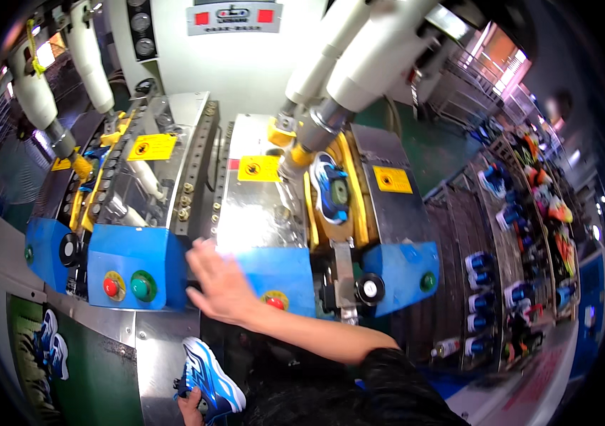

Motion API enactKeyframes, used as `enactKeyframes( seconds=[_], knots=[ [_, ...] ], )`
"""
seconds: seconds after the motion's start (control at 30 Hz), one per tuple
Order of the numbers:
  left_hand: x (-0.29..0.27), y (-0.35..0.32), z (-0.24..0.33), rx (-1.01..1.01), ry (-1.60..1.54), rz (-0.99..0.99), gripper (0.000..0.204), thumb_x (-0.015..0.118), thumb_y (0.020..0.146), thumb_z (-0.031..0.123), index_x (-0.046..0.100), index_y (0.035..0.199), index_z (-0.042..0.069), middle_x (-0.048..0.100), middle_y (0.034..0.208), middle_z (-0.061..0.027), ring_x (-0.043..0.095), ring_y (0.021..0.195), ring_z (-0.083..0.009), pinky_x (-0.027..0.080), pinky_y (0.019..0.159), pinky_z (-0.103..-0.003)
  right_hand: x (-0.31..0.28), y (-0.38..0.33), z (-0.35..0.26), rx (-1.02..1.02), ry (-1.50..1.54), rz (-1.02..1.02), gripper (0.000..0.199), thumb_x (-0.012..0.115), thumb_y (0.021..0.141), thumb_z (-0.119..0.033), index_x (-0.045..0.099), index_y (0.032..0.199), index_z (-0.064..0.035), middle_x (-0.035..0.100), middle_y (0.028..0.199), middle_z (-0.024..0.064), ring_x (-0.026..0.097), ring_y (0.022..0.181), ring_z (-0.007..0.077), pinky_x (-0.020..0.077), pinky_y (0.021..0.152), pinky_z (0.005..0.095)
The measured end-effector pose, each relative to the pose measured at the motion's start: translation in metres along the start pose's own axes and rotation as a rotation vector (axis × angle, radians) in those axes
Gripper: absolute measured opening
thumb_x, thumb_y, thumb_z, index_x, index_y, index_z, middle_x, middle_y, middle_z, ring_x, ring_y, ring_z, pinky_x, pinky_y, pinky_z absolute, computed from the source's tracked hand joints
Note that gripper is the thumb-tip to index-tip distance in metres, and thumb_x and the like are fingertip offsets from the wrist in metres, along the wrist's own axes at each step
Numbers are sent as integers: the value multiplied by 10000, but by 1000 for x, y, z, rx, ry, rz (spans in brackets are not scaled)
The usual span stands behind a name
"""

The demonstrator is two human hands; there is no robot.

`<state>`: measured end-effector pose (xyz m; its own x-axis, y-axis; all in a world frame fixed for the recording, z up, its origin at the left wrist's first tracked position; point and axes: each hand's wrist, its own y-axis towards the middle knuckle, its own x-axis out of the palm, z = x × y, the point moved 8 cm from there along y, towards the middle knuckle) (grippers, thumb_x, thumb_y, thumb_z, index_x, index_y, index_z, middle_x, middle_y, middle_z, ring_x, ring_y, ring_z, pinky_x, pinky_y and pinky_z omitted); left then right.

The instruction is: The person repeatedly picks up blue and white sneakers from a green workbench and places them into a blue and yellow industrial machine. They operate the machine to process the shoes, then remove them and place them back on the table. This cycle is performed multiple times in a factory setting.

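Observation:
At the lower edge my left hand (190,407) is closed on a blue and white sneaker (211,376), its sole turned to the right. My right hand (221,285) reaches across to the left with fingers spread and nothing in it, between two blue front panels of a shoe press (260,213). Whether it touches a panel I cannot tell. A red button (275,302) lies just right of it, partly behind the wrist, and a green button (143,286) sits to its left. Another blue and white sneaker (328,189) lies between yellow pads (356,188) in the right-hand station.
White press cylinders (380,64) slant down over the right station, and more cylinders (31,89) stand over the left one. Racks (487,234) of sneakers fill the right side. A pair of sneakers (52,344) rests on a green surface at the lower left.

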<state>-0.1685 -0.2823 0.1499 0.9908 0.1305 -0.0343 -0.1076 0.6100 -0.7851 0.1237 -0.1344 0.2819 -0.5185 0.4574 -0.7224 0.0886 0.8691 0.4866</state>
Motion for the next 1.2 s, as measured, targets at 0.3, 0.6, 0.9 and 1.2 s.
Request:
enactKeyframes(
  seconds=[0.3,0.6,0.9,1.2],
  knots=[
    [-44,-36,6,383,-538,-147,596,709,780,81,469,1313,-36,612,1175,-156,632,1050,-264,506,936,-391,38,-53,-85,-177,405,-31,326,664,845,-98,576,1140,9,610,1174,173,577,1108,352,435,1002,456],
    [-194,15,-21,719,2,532,760,791,769,214,357,1359,9,528,1215,-106,507,1124,-211,403,1006,-364,115,-190,-208,-15,917,-636,131,645,888,-93,696,971,-6,722,871,110,706,772,179,542,727,268],
    [-238,148,-47,608,-2,348,1084,847,691,380,215,1479,-11,362,1460,-250,343,1374,-349,279,1134,-428,193,-172,-199,272,602,-799,305,658,900,-230,674,1082,14,701,911,127,639,857,176,498,790,314],
    [-593,150,-74,659,409,1083,514,618,851,148,449,1285,-69,482,1314,-278,472,1197,-446,378,1035,-471,370,-62,-476,-292,535,-1105,688,776,781,-261,470,1354,-31,541,1326,194,550,1210,338,461,1008,391]
  ],
)
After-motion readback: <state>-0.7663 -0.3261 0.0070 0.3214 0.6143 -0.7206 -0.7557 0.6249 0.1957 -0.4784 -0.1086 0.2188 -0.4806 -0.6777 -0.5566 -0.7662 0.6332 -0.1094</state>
